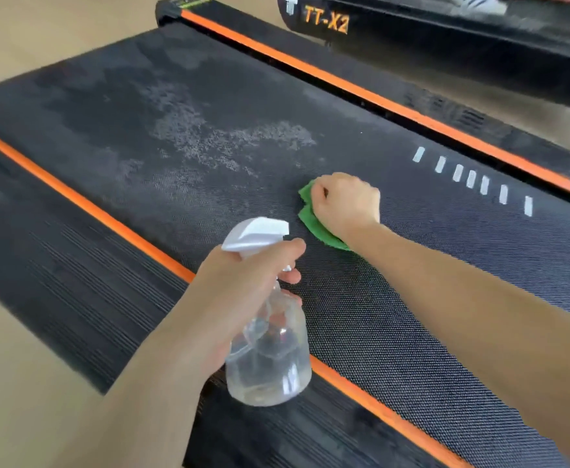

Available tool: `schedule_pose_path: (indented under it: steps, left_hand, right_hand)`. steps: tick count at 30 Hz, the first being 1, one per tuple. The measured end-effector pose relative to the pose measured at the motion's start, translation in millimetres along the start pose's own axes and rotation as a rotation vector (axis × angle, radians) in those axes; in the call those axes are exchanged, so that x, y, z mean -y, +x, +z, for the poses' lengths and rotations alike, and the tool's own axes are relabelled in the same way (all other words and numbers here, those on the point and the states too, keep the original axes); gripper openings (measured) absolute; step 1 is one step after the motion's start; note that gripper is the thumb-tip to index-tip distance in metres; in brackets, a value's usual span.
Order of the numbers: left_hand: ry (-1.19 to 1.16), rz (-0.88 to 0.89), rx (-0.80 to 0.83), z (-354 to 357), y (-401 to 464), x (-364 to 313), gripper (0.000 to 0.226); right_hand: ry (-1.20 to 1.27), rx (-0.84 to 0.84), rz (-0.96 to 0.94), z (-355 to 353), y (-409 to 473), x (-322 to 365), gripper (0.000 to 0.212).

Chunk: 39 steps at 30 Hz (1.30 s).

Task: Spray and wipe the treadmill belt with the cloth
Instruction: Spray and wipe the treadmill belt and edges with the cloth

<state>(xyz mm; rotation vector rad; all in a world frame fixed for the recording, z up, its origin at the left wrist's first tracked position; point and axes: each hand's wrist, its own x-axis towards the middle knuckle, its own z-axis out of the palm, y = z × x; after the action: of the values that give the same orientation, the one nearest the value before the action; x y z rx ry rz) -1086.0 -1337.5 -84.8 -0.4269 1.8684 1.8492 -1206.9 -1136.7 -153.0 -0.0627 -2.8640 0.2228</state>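
Bare forearms (462,292), no sleeves

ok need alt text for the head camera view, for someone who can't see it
The right hand presses a green cloth onto a black treadmill belt, beside a pale sprayed patch. The left hand holds a clear spray bottle above the belt's orange-edged side rail.

A second treadmill (445,38) stands at the upper right, black, with orange lettering "TT-X2" (326,21) on its side. A striped white shoe (476,3) shows on it at the top edge, blurred. Light wood-toned flooring (13,383) lies at left and upper left. The near machine carries orange trim strips (84,201) and ribbed black side rails (57,275) along both sides.
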Motion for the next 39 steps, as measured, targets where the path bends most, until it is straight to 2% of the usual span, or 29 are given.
schedule_pose_path:
  steps: [3,5,9,12,18,20,22,25,27,29,34,37,39]
  left_hand:
    - [-0.038,0.015,-0.031,-1,-4,-6,0.025]
    - [-0.054,0.012,-0.057,-4,-5,-9,0.025]
    - [-0.072,-0.018,-0.116,-13,-7,-8,0.028]
    - [-0.058,-0.043,-0.179,-18,-9,-5,0.034]
    - [-0.052,-0.043,-0.275,-30,-8,-8,0.03]
    - [-0.067,-0.042,-0.298,-31,-10,-9,0.032]
    - [-0.053,-0.028,-0.323,-37,-11,-9,0.03]
    - [-0.038,-0.012,-0.372,-54,-10,-13,0.026]
    - [-0.061,-0.01,-0.405,-69,-5,-12,0.039]
    - [-0.088,-0.021,-0.415,-79,-3,-10,0.049]
    - [-0.055,-0.015,-0.434,-78,-23,-17,0.031]
    - [-0.02,-0.008,-0.418,-76,-25,-18,0.032]
    - [-0.016,0.006,-0.403,-76,-23,-20,0.033]
  right_hand:
    - [0.012,0.031,-0.078,-12,-21,17,0.025]
    - [0.091,0.058,-0.266,-28,-77,22,0.021]
    - [0.228,0.16,-0.578,-55,-164,6,0.029]
    - [0.193,0.116,-0.706,-51,-154,-2,0.031]
    - [0.153,0.045,-0.884,-33,-120,-3,0.03]
    - [0.124,0.02,-0.773,-22,-84,6,0.028]
    - [0.109,-0.019,-0.509,-5,-36,29,0.031]
    - [0.078,0.029,-0.137,16,25,73,0.034]
    - [0.055,0.07,-0.081,17,38,96,0.033]
    - [0.065,0.113,-0.174,9,19,100,0.031]
    - [0.199,0.145,-0.708,-31,-111,58,0.029]
    - [0.21,0.12,-0.97,-36,-107,42,0.031]
    - [0.144,0.086,-1.031,-21,-71,60,0.028]
